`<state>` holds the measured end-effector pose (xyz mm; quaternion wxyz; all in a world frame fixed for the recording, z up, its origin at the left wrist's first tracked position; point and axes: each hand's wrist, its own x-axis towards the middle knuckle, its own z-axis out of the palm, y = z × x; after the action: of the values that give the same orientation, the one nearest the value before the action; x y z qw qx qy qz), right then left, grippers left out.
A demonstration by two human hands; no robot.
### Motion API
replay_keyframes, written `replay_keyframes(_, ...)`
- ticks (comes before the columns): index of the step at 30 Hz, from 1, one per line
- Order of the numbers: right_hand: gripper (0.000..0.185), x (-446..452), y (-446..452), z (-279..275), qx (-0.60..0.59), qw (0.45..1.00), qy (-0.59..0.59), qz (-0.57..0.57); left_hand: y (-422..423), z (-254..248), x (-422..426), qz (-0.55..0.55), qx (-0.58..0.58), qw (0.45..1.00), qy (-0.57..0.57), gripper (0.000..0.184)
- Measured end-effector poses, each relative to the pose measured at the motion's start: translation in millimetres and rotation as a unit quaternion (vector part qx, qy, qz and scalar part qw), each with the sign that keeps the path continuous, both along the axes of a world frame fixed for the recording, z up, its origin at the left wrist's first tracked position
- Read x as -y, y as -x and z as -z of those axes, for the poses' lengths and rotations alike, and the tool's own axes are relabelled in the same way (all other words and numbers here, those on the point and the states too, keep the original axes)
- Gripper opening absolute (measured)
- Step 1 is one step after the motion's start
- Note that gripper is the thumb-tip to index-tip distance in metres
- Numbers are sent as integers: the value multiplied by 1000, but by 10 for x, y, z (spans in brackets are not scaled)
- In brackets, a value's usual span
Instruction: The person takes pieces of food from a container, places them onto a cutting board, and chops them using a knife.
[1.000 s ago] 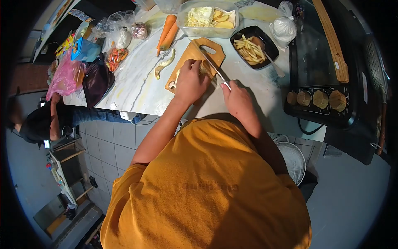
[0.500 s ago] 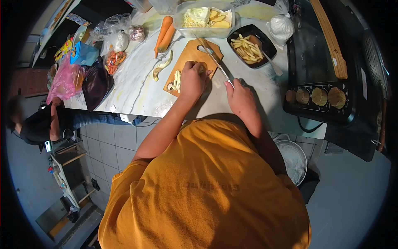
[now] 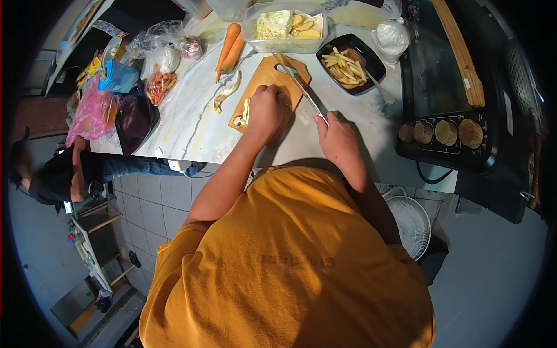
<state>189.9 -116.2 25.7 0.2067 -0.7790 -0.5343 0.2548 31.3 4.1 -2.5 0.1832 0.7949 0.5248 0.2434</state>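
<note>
My right hand (image 3: pixel 337 139) is wrapped round the handle of a long knife (image 3: pixel 303 91), whose blade slants up and left over the right edge of the wooden cutting board (image 3: pixel 264 74). My left hand (image 3: pixel 267 110) lies on the board with its fingers curled down; whatever is under them is hidden. Beside it, near the board's left edge, are pale cut strips (image 3: pixel 246 111) and a small round brownish-white piece (image 3: pixel 238 120). A pale curved piece of vegetable (image 3: pixel 227 93) rests on the marble counter (image 3: pixel 194 116), left of the board.
Carrots (image 3: pixel 230 49) lie behind the board, beside a plastic tub (image 3: pixel 284 44) of pale food and slices. A black bowl (image 3: pixel 376 68) holds cut sticks and a spoon. An oven (image 3: pixel 447 133) stands at right. Bags (image 3: pixel 96 113) and a person (image 3: pixel 55 174) are at left.
My left hand has turned and its fingers have curled in closer over the board. The knife and my right hand have barely moved.
</note>
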Motion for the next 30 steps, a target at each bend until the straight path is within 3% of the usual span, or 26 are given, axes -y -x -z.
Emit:
replay_keyframes(1,41,5,-2,-33,4,1000,5,-1,9,-57,-35,2,0,1000,-2,17)
replay_keyframes(3,41,22,-12,-56,7,1000,9,1,47,-188,-117,-5,30,982,185,16)
replay_keyframes(4,41,27,-26,-54,-1,1000,7,2,82,-199,-162,-3,29,983,183,16)
replay_keyframes(6,41,35,-44,-44,-12,1000,2,6,172,-208,-283,-20,199,905,376,17)
replay_keyframes(10,42,39,-60,-56,-20,1000,5,15,305,-280,-488,-37,334,820,462,22)
replay_keyframes(11,42,35,-63,-69,-26,999,15,17,336,-332,-587,-27,324,815,479,24)
replay_keyframes(14,41,28,-70,-69,-31,999,14,31,322,-455,-919,16,404,809,426,20)
replay_keyframes(19,42,22,-105,-80,-19,999,16,29,49,-694,-1582,4,409,850,331,16)
replay_keyframes(21,42,18,-120,-104,-29,999,20,26,-18,-663,-1822,46,301,919,251,19)
replay_keyframes(30,42,26,-132,-84,-43,998,26,35,-107,-556,-1943,10,141,988,68,25)
